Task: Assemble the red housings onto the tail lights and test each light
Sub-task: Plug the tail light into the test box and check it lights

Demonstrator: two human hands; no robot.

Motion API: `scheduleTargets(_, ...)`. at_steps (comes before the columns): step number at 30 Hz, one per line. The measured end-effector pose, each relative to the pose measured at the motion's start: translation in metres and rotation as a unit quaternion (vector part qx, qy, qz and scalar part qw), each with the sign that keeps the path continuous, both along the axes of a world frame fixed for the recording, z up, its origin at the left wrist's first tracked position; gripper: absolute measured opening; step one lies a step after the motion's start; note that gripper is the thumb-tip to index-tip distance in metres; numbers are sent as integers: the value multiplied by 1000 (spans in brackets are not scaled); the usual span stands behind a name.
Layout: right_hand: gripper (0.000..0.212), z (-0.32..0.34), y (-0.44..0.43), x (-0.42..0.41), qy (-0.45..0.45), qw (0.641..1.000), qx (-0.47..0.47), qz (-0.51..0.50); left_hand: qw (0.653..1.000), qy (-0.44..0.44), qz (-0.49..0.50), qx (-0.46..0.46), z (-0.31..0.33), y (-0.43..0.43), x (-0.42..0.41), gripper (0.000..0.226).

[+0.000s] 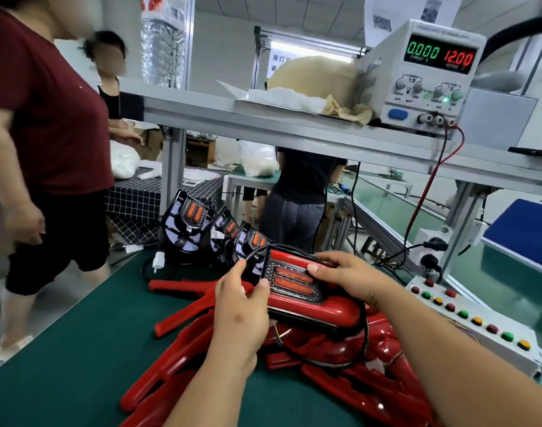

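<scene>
From where I stand, the person holds one tail light just above the green tabletop, over the pile of red housings. A red housing already wraps its near edge and its rounded right end.

The left hand grips the left end, fingers curled under and thumb on top. The right hand clasps the far edge, its thumb pressing flat on the lens face.

The light's long axis runs left to right across the person's body and dips a little toward the right. The face with the two orange strips is turned up toward them, and the inset tapers rightward.

I judge this to be the seating step. It would go best if they squeeze evenly along both long edges rather than at one corner, so the housing closes flush all round. The black cable loops close by the right end and should stay out of the seam.

The power supply on the shelf reads 12.00 volts and zero current, so the test looks yet to come. The bare tail lights stand in a row behind.
</scene>
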State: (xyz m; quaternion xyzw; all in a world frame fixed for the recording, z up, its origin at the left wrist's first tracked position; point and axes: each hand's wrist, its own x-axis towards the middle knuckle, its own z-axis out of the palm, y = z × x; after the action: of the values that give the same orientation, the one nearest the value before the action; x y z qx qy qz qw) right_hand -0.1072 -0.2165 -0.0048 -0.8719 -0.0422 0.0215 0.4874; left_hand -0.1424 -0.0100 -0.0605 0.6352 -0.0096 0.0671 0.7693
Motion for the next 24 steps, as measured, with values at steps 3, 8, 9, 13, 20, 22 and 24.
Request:
scheduleTargets(3, 54, 9, -1, 0, 11, 1000, 1, 3, 999, 1, -19, -28, 0, 3, 2, 50)
scheduleTargets(8, 41, 12, -5, -6, 19, 997, 74, 29, 995, -7, -32, -94, 9, 4, -1, 27)
scheduleTargets(9, 34, 12, -6, -8, 14, 994, 101, 32, 991, -10, -42, -127, 11, 3, -2, 26)
scheduleTargets(13, 25, 12, -2, -16, -22, 974, 225, 2, 977, 25, -22, -211, 14, 4, -3, 38)
scheduleTargets(20, 23, 13, 37, -31, -82, 942, 288, -154, 989, 15, -111, -94, 6, -15, -17, 62)
scheduleTargets(22, 33, 7, 51, -36, -101, 939, 260, -200, 986, -7, -125, -111, 6, -16, -18, 75)
scheduleTargets(24, 45, 3, 61, -43, -121, 940, 216, -237, 984, -30, -119, -126, 9, -16, -18, 67)
